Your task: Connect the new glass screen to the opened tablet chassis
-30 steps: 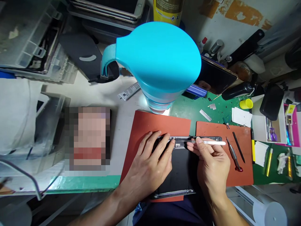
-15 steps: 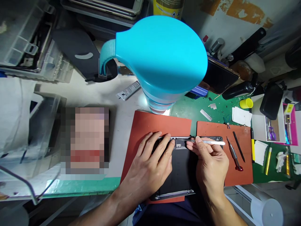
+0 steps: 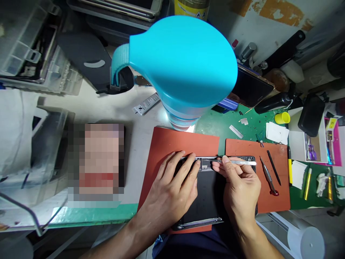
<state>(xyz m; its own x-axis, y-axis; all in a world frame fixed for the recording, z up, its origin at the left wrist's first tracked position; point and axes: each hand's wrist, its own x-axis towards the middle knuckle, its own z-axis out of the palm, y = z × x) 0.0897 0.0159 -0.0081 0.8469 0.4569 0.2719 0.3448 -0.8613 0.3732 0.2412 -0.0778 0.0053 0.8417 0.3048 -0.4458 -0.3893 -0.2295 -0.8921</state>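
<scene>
An opened dark tablet (image 3: 207,196) lies on two red mats (image 3: 172,144) at the near edge of the bench. My left hand (image 3: 172,190) rests flat on its left half, fingers stretched out toward the top edge. My right hand (image 3: 239,190) pinches silver tweezers (image 3: 241,162), whose tips point left onto the top strip of the tablet, close to my left fingertips. A large turquoise lamp head (image 3: 183,61) hangs over the bench and hides what lies behind it.
A red-ended tool (image 3: 268,176) and a black stylus (image 3: 273,162) lie on the right red mat. A phone (image 3: 250,88), a yellow cap (image 3: 282,118), white pads (image 3: 277,133) and small bottles crowd the green mat (image 3: 223,126). Plastic trays (image 3: 32,54) are stacked at the left.
The tweezers and my right hand have shifted slightly left along the tablet's top edge. My left hand has stayed in place. The view has tilted a little.
</scene>
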